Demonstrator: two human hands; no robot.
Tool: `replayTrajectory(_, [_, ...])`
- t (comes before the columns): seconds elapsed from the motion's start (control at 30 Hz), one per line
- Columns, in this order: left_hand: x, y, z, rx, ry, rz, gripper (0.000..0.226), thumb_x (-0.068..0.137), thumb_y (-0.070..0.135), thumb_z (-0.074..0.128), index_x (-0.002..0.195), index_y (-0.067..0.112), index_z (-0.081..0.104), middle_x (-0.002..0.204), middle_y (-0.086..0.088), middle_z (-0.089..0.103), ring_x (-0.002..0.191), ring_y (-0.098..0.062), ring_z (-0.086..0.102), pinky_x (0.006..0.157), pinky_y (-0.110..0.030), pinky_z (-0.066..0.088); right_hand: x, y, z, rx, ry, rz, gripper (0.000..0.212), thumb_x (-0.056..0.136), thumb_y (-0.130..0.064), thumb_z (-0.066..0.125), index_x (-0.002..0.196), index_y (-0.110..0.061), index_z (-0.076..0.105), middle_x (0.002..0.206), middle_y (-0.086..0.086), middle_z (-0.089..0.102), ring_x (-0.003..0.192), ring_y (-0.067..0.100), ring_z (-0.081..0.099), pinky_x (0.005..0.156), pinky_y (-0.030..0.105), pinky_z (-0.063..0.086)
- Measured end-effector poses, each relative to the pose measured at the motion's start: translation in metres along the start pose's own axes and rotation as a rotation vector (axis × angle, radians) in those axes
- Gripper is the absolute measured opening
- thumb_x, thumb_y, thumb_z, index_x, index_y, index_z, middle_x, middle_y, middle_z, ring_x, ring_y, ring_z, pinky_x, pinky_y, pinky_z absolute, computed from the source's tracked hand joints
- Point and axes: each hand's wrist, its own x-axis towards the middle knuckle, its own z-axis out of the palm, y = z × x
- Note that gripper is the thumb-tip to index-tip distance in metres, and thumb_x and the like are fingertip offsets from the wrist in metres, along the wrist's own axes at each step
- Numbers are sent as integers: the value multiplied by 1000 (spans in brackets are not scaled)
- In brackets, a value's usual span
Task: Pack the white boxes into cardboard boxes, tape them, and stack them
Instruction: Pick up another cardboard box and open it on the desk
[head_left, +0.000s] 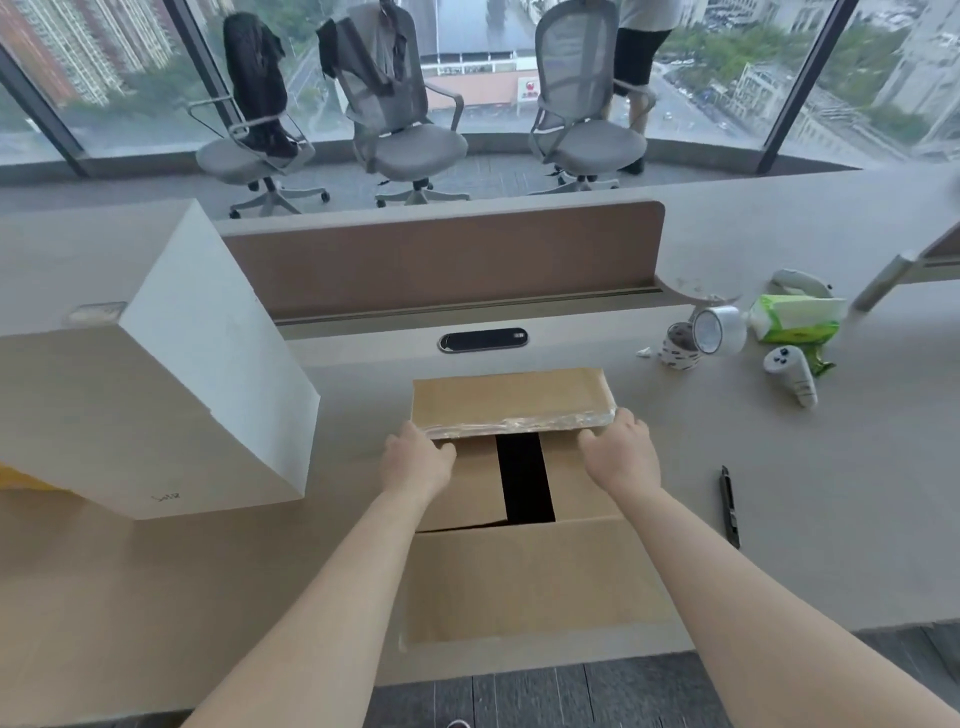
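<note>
A cardboard box (535, 577) sits near-centre on the counter (779, 493), its side flaps folded in with a dark gap between them. The left hand (415, 460) and right hand (618, 452) grip the two corners of its far flap (509, 397) at the taped edge. A large white box (156, 395) stands to the left, apart from the hands.

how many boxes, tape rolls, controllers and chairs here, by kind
cardboard box: 1
white box: 1
tape rolls: 2
controllers: 2
chairs: 3
total: 9
</note>
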Motion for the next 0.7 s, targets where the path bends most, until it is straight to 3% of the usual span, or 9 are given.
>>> replayTrajectory(0.17, [21,3,-7,-82,-6,73,49,91,35,58,130,7,48,127,-15,54,114,-34,54,94,-42,48,4,-18,-3,23,40,63,37,96,-27,49,124,-4,44,121,18,46,93,35,51,77,39,41])
replayTrajectory(0.33, [29,20,-32,-169,43,149,51,94,34,56,135,5,44,127,-14,56,112,-33,56,82,-37,46,7,-45,-21,-3,102,13,42,97,-30,46,130,-5,43,130,17,41,102,38,56,79,40,44])
replayTrajectory(0.5, [46,44,-51,-299,71,152,54,96,39,55,138,9,38,134,-13,50,118,-34,53,93,-43,46,25,-77,-34,38,140,-65,60,98,-31,47,150,-9,28,152,14,28,112,34,56,84,40,47])
replayTrajectory(0.6, [59,57,-54,-369,81,154,66,97,38,55,148,9,26,143,-15,44,125,-35,49,102,-47,45,43,-91,-34,41,105,-96,66,99,-30,46,155,-13,18,162,12,16,128,34,48,95,42,44])
replayTrajectory(0.7, [68,69,-52,-396,82,160,80,99,35,53,157,18,2,157,-10,30,139,-31,39,107,-43,38,61,-100,-29,46,58,-114,69,99,-30,46,157,-19,11,165,11,4,130,34,48,95,40,44])
